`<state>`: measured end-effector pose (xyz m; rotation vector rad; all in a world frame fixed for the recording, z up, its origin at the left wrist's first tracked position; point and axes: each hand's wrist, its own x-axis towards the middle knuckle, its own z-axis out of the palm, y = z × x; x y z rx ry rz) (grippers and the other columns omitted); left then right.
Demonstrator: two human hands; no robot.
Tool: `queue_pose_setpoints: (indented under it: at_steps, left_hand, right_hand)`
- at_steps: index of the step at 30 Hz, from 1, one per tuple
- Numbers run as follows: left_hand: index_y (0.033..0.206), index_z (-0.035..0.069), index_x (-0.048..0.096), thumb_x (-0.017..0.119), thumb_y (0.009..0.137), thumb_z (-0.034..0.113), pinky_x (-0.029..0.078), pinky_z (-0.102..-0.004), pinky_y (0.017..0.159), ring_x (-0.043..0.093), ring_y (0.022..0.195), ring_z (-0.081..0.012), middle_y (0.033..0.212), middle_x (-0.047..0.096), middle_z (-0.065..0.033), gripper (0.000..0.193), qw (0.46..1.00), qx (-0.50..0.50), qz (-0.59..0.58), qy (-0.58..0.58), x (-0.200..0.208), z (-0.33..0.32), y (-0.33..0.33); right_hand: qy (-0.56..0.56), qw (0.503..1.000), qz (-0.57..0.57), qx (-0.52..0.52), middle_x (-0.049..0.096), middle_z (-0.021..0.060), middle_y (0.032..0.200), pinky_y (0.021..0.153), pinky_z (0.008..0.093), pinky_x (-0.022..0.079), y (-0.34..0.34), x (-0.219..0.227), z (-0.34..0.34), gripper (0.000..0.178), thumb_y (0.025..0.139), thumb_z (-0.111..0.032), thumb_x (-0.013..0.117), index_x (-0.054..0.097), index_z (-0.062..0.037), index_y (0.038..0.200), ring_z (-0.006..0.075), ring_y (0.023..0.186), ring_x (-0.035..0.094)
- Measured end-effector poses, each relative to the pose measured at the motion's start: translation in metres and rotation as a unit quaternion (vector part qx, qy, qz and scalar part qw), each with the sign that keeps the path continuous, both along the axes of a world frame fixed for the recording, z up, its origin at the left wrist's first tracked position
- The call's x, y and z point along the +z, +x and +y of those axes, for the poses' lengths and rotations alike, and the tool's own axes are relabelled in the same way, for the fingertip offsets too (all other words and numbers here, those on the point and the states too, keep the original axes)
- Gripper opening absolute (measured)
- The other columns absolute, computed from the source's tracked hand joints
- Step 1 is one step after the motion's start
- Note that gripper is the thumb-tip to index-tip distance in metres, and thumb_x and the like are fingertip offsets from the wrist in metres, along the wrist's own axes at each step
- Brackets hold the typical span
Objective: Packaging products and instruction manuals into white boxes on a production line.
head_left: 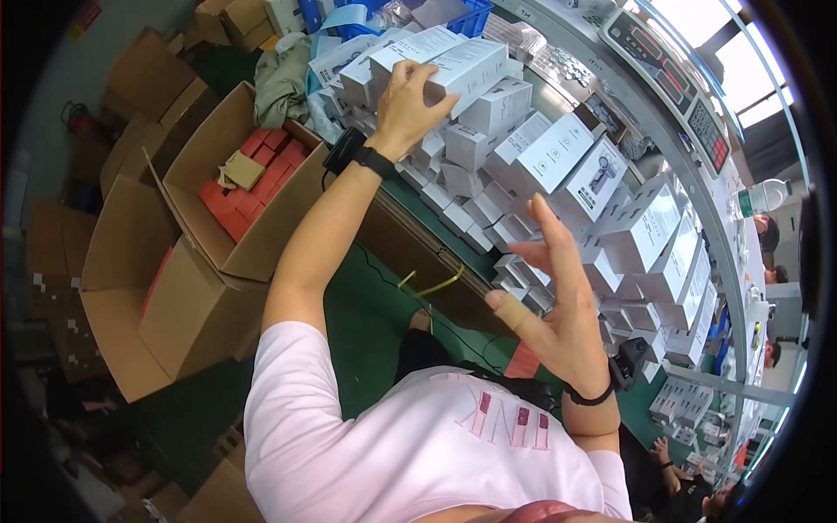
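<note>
Although the white boxes in the heap (554, 161) overlapped too much for a sure count, two large ones lay side by side at its upper left: a left white box (411, 49) and a right white box (479, 70), the latter directly at the person's left hand (406, 112). One small tan carton (242, 170) sat on the red boxes (248, 209) inside an open cardboard box (305, 187). One scale (667, 78), one clear bottle (763, 199) and one blue crate (475, 19) stood beyond or beside the heap. Each wrist bore a black band and a black device.

The bench's brown side panel (392, 240) ran slantwise below the heap, and green floor (353, 296) showed between it, the cardboard box and the person. Open room also lay between the two hands, above the smaller boxes.

The left fingers bent over the right white box, thumb spread toward its near end; whether they gripped it could not be told. The right hand (562, 318) hung raised, thumb and fingers wide apart, tan tape around the thumb.
</note>
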<state>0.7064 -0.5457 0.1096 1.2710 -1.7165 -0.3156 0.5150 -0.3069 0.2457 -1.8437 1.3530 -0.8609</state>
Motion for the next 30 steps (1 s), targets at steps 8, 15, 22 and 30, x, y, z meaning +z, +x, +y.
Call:
queue_pose_setpoints:
  at_steps: [8, 15, 22, 30]
  left_hand:
    - [0.113, 0.006, 0.064, 0.071, 0.076, 0.031, 0.043, -0.0427, 0.089, 0.048, 0.106, -0.0364, 0.115, 0.054, -0.0181, 0.045, 0.974, 0.073, -0.172, -0.126, 0.02, 0.008, 0.003]
    - [0.11, 0.005, 0.066, 0.075, 0.074, 0.017, 0.042, -0.0391, 0.087, 0.05, 0.101, -0.0302, 0.108, 0.058, -0.0112, 0.039, 0.964, -0.16, -0.033, -0.21, 0.068, 0.055, -0.077]
    - [0.141, -0.001, 0.039, 0.062, 0.09, 0.026, 0.035, -0.0373, 0.105, 0.049, 0.124, -0.025, 0.131, 0.053, -0.0181, 0.062, 0.843, -0.492, 0.154, 0.153, 0.098, 0.139, -0.158]
    - [0.141, -0.013, 0.025, 0.059, 0.091, 0.044, 0.032, -0.0313, 0.105, 0.043, 0.128, -0.0283, 0.139, 0.041, -0.0272, 0.083, 0.879, -0.359, 0.169, 0.265, 0.087, 0.132, -0.236]
  right_hand:
    - [0.189, 0.975, -0.094, -0.069, 0.043, 0.0165, 0.139, 0.095, 0.0352, 0.046, -0.037, -0.029, 0.019, 0.082, 0.078, -0.007, 0.071, 0.027, -0.0072, 0.147, 0.0192, 0.102, 0.06]
    - [0.285, 0.95, -0.076, -0.103, 0.05, 0.015, 0.13, 0.076, 0.0276, 0.053, -0.095, -0.043, 0.065, 0.067, 0.086, -0.011, 0.068, 0.033, -0.0028, 0.143, 0.0171, 0.098, 0.059]
    - [0.271, 0.913, -0.151, -0.264, 0.068, 0.009, 0.094, 0.081, 0.0268, 0.05, -0.175, -0.045, 0.136, 0.034, 0.087, -0.011, 0.065, 0.059, 0.0039, 0.117, 0.0132, 0.089, 0.063]
    - [-0.123, 0.799, -0.109, -0.578, 0.062, 0.0106, 0.111, 0.085, 0.0292, 0.044, -0.38, -0.049, 0.187, 0.049, 0.097, -0.041, 0.049, 0.058, 0.0019, 0.12, 0.0166, 0.1, 0.057]
